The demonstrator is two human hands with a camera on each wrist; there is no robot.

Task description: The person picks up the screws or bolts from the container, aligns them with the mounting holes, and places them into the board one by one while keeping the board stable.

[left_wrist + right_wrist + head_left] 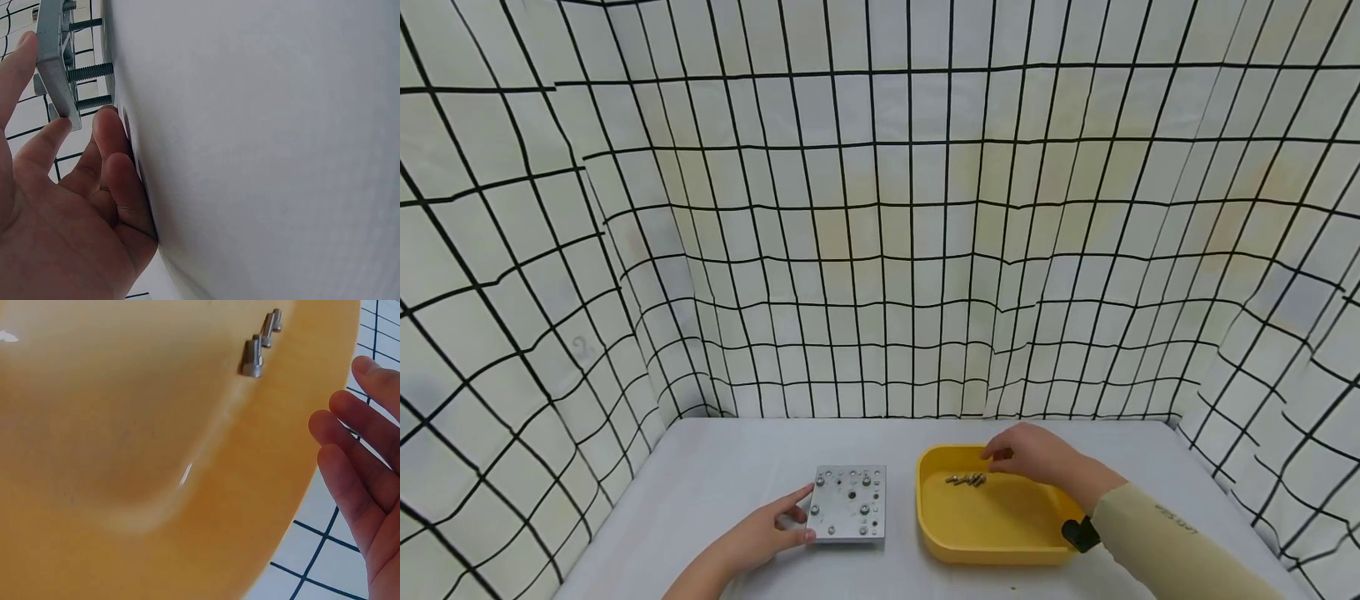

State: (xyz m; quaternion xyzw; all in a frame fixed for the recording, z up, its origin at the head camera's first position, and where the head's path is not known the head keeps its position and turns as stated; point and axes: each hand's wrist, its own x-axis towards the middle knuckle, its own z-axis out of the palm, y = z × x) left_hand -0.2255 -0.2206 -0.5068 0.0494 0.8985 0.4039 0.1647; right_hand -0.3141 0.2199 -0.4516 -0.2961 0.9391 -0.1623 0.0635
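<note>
The left grip (758,535) holds the edge of the metal plate (841,493) over the counter (715,467), while the right grip (1034,452) hangs relaxed, seemingly empty, above the tray (992,554), whose bunched screws (978,480) could scatter if nudged.

A white table (722,454) fills the lower middle of the head view, its straight far edge meeting the back wall (891,175). That wall is white, ruled with black lines (872,206) in a wavy grid that runs up past the top of the frame. The left wall (467,333) and right wall (1300,275) carry the same grid, some lines stepping out of line at the corners. Pale yellow patches (1090,175) tint the upper right of the back wall; a faint grey mark (582,347) sits at left. The light is soft and even. In the left wrist view, the white surface (281,125) looks greyer and finely textured.
</note>
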